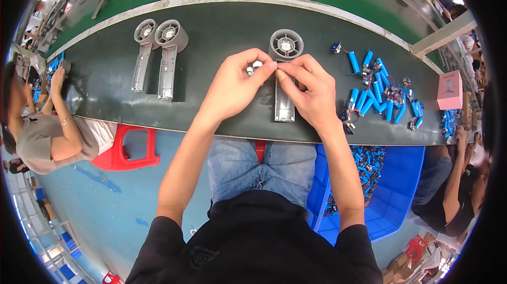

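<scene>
Grey fan housing (284, 107) on the dark tabletop (222, 30), between and beneath both hands, its long axis running away from the person.
Nearest, the straight handle ends squarely toward the person, its open channel facing up; it looks like light, stiff, smooth plastic, perhaps slightly slippery, best held by its side walls. Farther up, the left hand (229, 88) and right hand (312, 90) have their fingers pinched almost closed, tips meeting over the handle's upper part; what they grip, if anything, is too small to tell. A small white part (254, 66) shows inside the left hand's curl. Farthest, the round head (286, 45) points away; its thin spokes look fragile, its outer ring sturdier to hold.
</scene>
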